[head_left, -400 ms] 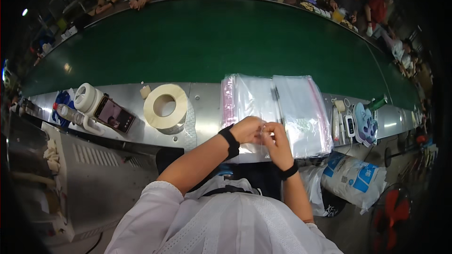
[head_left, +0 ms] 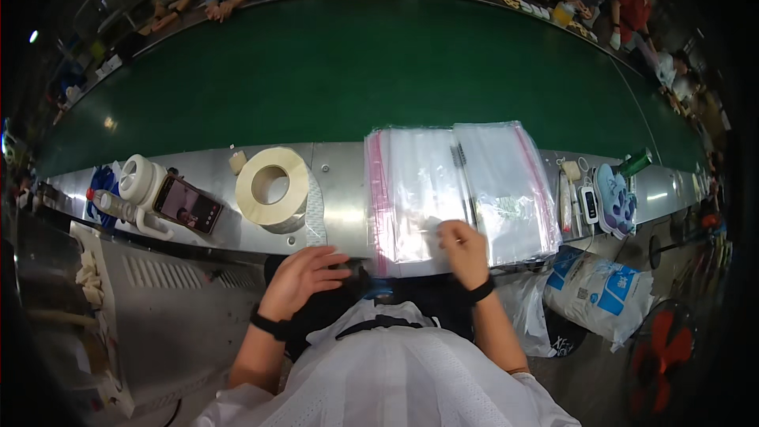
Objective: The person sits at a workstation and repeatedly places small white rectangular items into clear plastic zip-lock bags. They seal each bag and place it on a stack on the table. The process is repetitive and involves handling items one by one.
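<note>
My left hand [head_left: 304,278] hovers at the table's front edge, just below the hanging tail of a roll of white labels [head_left: 251,196]. Its fingers are apart and nothing shows in them. Over the front of a stack of clear plastic bags [head_left: 506,190] with pink strips along their edges, my right hand [head_left: 466,255] has its thumb and fingertips pinched together. What it pinches, if anything, is too blurred to make out; a pale smear shows beside the fingertips. Lying along the middle of the bags is a thin dark brush-like thing [head_left: 461,158].
Left of the roll stand a phone [head_left: 188,204] and a white jug [head_left: 141,178]. To the right lie a small device with a screen [head_left: 589,205] and a patterned pouch [head_left: 617,199]. A green belt [head_left: 356,71] runs beyond; people sit across it. A red fan [head_left: 664,348] stands low right.
My left hand has left my right hand and moved left toward the label roll, its fingers spreading. The right hand stays over the bags, still pinched.
</note>
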Motion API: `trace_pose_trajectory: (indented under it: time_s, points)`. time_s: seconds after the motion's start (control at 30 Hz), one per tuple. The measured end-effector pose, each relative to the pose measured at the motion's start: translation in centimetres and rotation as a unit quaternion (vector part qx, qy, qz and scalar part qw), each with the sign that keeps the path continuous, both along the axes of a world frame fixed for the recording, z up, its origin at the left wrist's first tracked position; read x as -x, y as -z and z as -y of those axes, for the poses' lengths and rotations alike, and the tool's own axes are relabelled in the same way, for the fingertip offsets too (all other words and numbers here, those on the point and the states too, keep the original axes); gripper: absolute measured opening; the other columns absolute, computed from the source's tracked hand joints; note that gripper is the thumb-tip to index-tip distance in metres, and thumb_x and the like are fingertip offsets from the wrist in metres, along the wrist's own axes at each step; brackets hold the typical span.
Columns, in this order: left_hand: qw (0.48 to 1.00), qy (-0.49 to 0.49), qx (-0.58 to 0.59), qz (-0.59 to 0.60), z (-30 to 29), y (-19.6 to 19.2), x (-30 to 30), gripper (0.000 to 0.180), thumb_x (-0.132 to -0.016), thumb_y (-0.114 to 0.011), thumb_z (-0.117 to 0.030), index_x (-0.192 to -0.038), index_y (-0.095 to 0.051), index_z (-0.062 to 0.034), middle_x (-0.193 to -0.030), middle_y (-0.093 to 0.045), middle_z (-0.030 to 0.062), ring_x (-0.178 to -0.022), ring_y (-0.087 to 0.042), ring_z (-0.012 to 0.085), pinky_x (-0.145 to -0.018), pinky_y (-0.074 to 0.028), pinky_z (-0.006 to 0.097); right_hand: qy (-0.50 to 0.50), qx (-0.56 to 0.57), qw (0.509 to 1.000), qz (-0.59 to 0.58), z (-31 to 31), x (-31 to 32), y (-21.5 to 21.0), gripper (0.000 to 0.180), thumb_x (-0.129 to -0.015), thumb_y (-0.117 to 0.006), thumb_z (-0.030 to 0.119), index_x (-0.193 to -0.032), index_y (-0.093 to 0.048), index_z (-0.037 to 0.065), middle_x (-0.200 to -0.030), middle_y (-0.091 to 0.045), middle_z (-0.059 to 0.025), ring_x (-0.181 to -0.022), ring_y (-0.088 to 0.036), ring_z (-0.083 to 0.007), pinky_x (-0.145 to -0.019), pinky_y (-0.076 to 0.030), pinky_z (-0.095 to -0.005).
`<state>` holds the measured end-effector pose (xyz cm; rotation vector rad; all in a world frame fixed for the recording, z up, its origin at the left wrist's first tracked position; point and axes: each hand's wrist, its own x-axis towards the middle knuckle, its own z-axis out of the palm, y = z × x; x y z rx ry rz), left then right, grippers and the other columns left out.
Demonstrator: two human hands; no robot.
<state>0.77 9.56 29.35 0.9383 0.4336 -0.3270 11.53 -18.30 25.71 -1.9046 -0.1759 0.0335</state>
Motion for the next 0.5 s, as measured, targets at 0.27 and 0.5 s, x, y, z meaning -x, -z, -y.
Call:
trace_pose_trajectory:
  time_s: [0.27,0.5]
  points:
    - [0.937,-0.102,-0.324,-0.084,-2.1,9.7,4.5,0.041,-0.09,-0.053,-0.027,-0.121,-0.047,-0.0001,-0.101,-0.062,0.0081,-0.091,-0.059,0.0148,-0.072,-0.044,0.024,0.273,0.07,0.958,-0.062,19.9,-1.9,4.2,0.007,-0.082,-0.054,0.01,-0.082,-0.055,0.003,-0.07,-0.061,-0.0055,-0.057,-0.057,-0.0159,-0.052,-0.041,-0.0264]
    - [0.932,0.065,-0.354,0.038,-0.7,10.1,3.0,0.02,-0.085,-0.058,-0.013,-0.095,-0.064,0.0033,-0.091,-0.064,0.0056,-0.08,-0.058,0.0111,-0.07,-0.045,0.023,0.438,0.319,0.824,0.168,16.5,0.5,2.5,0.018,-0.081,-0.056,0.011,-0.095,-0.055,0.0,-0.081,-0.052,-0.0104,-0.067,-0.051,-0.0231,-0.063,-0.043,-0.0328]
